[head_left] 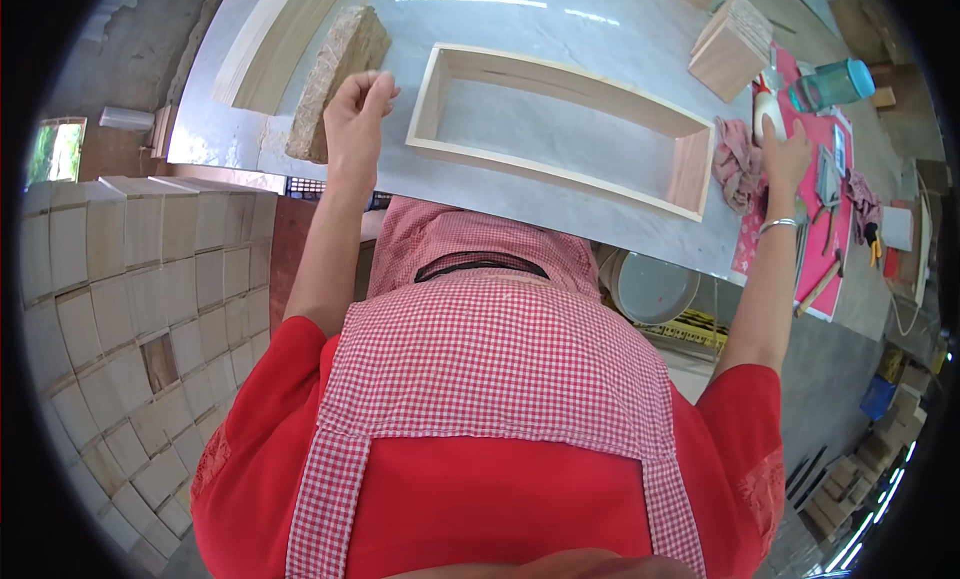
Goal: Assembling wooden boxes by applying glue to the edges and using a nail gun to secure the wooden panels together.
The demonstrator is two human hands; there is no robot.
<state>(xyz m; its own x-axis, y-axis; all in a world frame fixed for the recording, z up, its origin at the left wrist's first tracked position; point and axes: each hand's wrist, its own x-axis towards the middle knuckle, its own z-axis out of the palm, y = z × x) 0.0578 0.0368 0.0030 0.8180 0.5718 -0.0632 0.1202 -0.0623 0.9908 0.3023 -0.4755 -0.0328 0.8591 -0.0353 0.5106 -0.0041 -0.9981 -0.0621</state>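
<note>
A long open wooden frame (560, 174) of pale boards lies on the pale, shiny table, its near long side close to the front edge. Left of it my left hand (358, 114) is raised with its fingers curled in and the thumb against them; nothing shows in it. Just beside that hand is a rough brown block (335, 69). At the right end of the table my right hand (787, 156) is closed round a white squeeze bottle (767, 116) with a red tip. A crumpled pink cloth (737, 166) lies between this hand and the frame.
Pale boards (275, 49) lie stacked at the far left, and small wooden pieces (730, 54) at the far right. A teal-lidded jar (832, 86) and several hand tools rest on a pink sheet (822, 264). Wooden blocks (140, 279) are piled left of me.
</note>
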